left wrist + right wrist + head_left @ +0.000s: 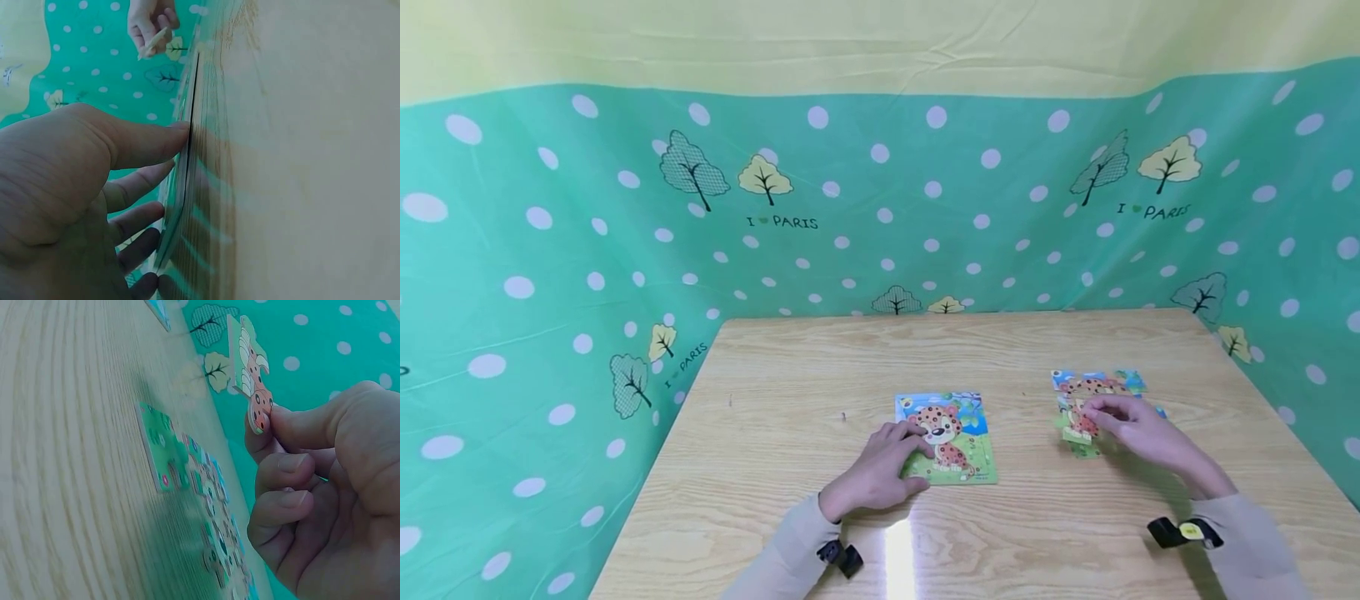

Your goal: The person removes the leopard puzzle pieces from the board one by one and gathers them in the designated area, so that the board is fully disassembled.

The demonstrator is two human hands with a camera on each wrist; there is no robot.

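A square puzzle board [977, 446] with a cartoon spotted leopard on it lies mid-table in the head view. My left hand [882, 468] rests on its left side, fingers spread over the picture and the thumb [150, 142] at its near edge. Over on the right, my right hand [1138, 429] pinches a puzzle piece [247, 362] between thumb and index finger. That piece shows pale paws, red spotted fur and a green background, and it is raised off the table. Below it lie several other puzzle pieces [1131, 380] with matching leopard art.
The wooden table [775, 433] meets a green dotted curtain [850, 192] at the back and sides. A green puzzle piece [161, 447] lies flat at the near end of the group on the right. Each wrist wears a strap with a black device.
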